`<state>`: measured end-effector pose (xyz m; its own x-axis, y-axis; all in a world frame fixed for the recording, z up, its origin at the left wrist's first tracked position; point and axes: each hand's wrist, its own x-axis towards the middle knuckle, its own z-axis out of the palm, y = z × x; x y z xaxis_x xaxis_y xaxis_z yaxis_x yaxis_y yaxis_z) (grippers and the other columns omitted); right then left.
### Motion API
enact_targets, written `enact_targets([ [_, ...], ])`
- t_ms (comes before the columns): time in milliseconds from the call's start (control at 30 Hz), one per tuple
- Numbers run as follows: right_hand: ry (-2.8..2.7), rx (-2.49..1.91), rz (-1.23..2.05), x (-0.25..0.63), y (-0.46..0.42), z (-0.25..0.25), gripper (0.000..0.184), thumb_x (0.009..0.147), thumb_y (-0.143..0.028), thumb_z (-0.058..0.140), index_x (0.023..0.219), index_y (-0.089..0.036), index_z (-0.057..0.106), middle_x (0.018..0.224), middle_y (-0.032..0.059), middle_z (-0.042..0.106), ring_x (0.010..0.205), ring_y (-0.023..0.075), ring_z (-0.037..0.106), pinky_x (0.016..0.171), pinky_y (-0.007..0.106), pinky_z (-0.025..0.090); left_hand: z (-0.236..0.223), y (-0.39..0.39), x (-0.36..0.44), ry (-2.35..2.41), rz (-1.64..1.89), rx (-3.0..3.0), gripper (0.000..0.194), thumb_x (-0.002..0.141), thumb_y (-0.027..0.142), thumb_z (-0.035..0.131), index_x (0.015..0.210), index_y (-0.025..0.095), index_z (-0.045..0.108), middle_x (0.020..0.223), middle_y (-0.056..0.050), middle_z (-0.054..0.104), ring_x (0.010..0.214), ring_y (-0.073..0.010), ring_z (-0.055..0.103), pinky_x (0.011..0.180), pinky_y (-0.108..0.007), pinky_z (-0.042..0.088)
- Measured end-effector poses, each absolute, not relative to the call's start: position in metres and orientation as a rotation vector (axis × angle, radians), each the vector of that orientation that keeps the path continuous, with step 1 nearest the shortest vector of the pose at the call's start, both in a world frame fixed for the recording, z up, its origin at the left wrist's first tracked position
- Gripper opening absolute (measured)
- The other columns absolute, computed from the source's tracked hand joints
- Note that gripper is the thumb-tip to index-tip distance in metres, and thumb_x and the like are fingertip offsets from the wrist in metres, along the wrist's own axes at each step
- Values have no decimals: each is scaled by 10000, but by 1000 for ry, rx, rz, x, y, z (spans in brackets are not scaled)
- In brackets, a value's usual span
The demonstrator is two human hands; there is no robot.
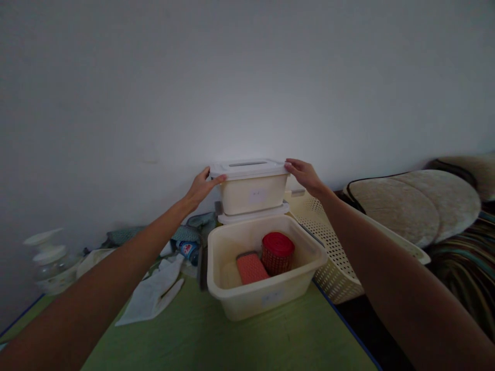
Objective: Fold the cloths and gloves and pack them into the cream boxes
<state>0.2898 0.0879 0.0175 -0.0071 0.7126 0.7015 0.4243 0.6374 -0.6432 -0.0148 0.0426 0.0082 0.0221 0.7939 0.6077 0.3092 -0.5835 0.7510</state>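
Both of my hands are at the top of a cream storage box (247, 196) with a white lid (251, 167). My left hand (203, 186) grips the lid's left end, thumb along the front edge. At the right end, my right hand (303, 174) has its fingers and thumb closed on the lid's corner. Beneath that box another white lid (253, 212) shows. In front stands an open cream bin (232, 296), holding a red round container (277, 252) with a woven-looking side and a coral-coloured flat item (251, 268).
A perforated cream basket (340, 278) stands to the right, beside cushions (410, 206). On the green table (201, 340), at left, lie a white cloth-like item (150, 293), a blue-labelled bottle (189, 251) and a pump bottle (50, 257). A wall rises behind.
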Motion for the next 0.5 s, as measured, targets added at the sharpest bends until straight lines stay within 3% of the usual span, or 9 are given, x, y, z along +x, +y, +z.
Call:
enact_targets([
  [233,-1543,-832,351,285,87,21,517,687,-499,653,1049,-131,637,1072,129,658,1003,242,594,896,435,462,17,39,-15,1043,1600,1946,466,660,436,644,1003,128,579,1013,-77,644,934,-201,565,868,-325,424],
  [500,-1463,-656,342,283,54,40,484,654,-483,700,1046,-215,610,1069,52,663,1038,214,592,953,399,450,30,12,-15,940,1762,2063,636,664,454,664,1174,102,521,1218,-125,591,1124,-260,532,997,-386,372],
])
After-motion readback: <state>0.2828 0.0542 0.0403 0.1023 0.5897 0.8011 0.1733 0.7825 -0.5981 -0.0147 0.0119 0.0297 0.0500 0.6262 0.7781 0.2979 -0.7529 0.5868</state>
